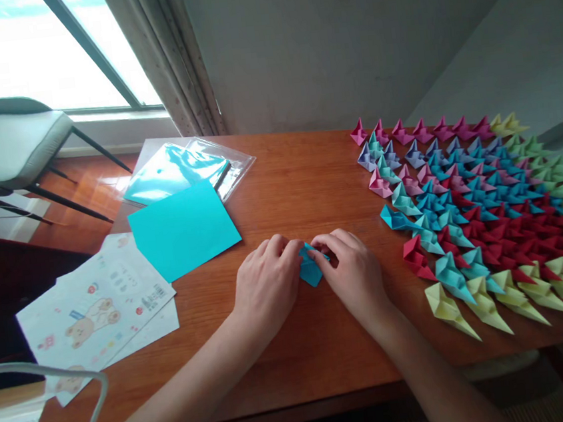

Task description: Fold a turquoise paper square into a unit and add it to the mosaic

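Note:
A small folded piece of blue paper (311, 271) is at the middle of the wooden table (279, 184), between both hands. My left hand (271, 276) pinches its left side, fingers curled over the far edge. On the other side, my right hand (350, 267) grips the upper right of the paper between thumb and index finger. The paper's lower point shows toward me; its upper part is partly covered by the fingers. To the left of my hands lies a stack of flat blue paper sheets (186, 231).
Rows of folded paper pieces (496, 239) in several colours cover the table's right side. A clear plastic packet (181, 168) lies at the back left, with printed bear sheets (101, 310) nearer me. A white cable (97, 398) curves at lower left; a chair (13, 142) stands beyond.

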Demonstrator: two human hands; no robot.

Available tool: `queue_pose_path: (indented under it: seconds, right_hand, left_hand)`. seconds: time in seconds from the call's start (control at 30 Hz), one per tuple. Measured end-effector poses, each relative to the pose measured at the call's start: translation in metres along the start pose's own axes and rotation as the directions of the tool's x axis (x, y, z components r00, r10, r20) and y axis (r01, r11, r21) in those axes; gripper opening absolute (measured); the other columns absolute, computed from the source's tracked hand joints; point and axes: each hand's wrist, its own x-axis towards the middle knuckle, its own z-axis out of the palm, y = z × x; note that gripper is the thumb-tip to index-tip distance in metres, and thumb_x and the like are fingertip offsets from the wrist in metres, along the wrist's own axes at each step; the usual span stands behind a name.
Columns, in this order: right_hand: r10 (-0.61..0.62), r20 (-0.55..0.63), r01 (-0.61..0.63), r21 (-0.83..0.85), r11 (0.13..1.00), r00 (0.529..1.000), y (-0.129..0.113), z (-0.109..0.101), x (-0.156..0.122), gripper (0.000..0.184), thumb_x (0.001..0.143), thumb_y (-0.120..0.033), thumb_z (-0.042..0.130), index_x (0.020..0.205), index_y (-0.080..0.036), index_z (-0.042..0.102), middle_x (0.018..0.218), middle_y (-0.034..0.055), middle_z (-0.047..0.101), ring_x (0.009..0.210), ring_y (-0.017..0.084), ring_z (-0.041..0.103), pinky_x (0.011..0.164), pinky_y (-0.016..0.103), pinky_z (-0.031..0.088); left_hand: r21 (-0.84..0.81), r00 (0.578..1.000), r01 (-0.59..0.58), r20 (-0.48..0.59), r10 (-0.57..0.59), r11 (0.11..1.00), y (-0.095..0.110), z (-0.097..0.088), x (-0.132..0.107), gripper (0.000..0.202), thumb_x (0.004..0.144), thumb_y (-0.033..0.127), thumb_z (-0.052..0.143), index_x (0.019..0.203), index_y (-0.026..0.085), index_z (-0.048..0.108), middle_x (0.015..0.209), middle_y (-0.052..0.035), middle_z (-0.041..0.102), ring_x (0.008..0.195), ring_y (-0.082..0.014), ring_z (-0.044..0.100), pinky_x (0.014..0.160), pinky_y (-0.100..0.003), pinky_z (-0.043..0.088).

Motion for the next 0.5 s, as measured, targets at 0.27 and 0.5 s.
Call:
queue_pose_path:
  seconds: [0.27,0.5]
  right_hand:
    - [-0.059,0.001,0.059,-0.046,0.997,0.998,0.003,0.0,-0.002,0.009,0.095,-0.027,0.058,0.096,-0.024,0.067,0.09,0.0044,0.067,0.087,0.021,0.059,0.076,0.032,0.043]
    - [-0.07,-0.028,0.068,-0.084,0.994,0.997,0.015,-0.007,-0.003,0.008,0.094,-0.027,0.06,0.092,-0.025,0.067,0.09,0.004,0.069,0.086,0.023,0.058,0.078,0.036,0.04]
  left_hand:
    - [-0.004,0.989,-0.148,0.001,0.148,0.989,0.001,0.0,0.002,0.022,0.096,0.018,0.049,0.115,0.022,0.06,0.119,-0.006,0.064,0.102,-0.024,0.056,0.086,-0.037,0.048]
    - [-0.029,0.993,-0.119,-0.005,0.119,0.992,0.001,0.001,0.001,0.024,0.097,0.018,0.046,0.116,0.023,0.061,0.121,-0.0045,0.064,0.103,-0.024,0.057,0.086,-0.039,0.048]
